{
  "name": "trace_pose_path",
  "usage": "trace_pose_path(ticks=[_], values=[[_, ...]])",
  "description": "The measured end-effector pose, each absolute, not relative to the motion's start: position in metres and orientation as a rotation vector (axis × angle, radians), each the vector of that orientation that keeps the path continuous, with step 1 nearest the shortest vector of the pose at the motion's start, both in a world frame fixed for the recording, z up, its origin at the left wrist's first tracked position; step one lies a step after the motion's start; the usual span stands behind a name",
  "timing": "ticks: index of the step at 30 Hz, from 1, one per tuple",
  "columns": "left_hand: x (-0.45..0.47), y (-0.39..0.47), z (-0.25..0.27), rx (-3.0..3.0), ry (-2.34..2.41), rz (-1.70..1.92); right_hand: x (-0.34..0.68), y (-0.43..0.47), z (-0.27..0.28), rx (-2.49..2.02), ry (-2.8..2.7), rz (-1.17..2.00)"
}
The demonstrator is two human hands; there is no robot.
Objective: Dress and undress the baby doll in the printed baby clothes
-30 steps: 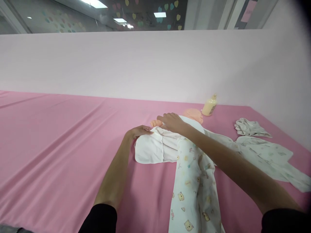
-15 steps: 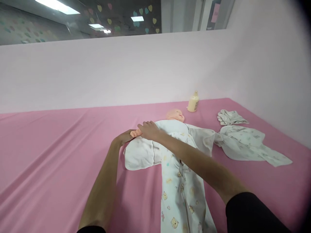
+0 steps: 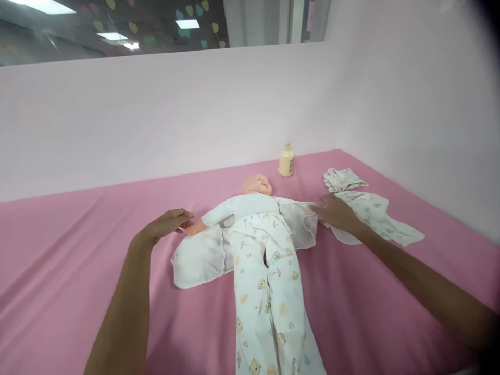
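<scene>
A baby doll [image 3: 258, 185] lies on its back, its bald head toward the far wall. It wears white trousers [image 3: 269, 281] with small animal prints, and a white top [image 3: 255, 204] covers the chest and one arm. Beside the doll's bare hand [image 3: 195, 227] is my left hand [image 3: 170, 224], fingers loosely bent and apart, holding nothing visible. My right hand [image 3: 338, 212] is over on the other side, fingers stretched out at the end of a spread white flap of clothing [image 3: 299, 221]. Another white flap [image 3: 199, 258] lies beneath the doll's arm.
A pale yellow pump bottle [image 3: 287, 161] stands near the back wall. Folded white cloth [image 3: 344, 179] and a loose printed white garment [image 3: 385, 219] lie at the right. Pink sheeting [image 3: 97, 271] covers the surface, with white walls [image 3: 156, 114] behind and at right.
My right hand has left the doll's arm at the left and swung across to the right. My left hand has drawn slightly away from the doll's hand. The view has turned rightward.
</scene>
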State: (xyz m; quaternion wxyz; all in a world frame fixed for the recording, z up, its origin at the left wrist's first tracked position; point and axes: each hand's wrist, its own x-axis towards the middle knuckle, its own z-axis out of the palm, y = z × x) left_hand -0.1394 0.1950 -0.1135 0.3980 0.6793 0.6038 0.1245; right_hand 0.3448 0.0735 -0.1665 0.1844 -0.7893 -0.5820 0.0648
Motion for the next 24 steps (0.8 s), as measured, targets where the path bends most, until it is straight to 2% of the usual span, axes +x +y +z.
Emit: trace_pose_path(ticks=[3, 6, 10, 14, 19, 24], values=[[-0.098, 0.179, -0.092, 1.968, 1.709, 0.381, 0.353, 0.070, -0.176, -2.257, -1.696, 0.270], [-0.039, 0.156, -0.076, 2.196, 1.539, 0.467, 0.349, 0.073, -0.174, -2.173, -1.715, 0.258], [0.040, 0.138, -0.077, 2.515, 1.196, 0.325, 0.353, 0.076, -0.168, -2.063, -1.699, 0.416], [0.099, 0.147, -0.091, 2.741, 0.972, 0.031, 0.364, 0.080, -0.165, -2.006, -1.579, 0.315], [0.132, 0.174, -0.100, 2.821, 0.997, -0.194, 0.361, 0.089, -0.151, -1.794, -1.383, 0.264], [0.132, 0.186, -0.094, 2.702, 0.938, -0.217, 0.347, 0.091, -0.136, -1.636, -1.203, 0.274]])
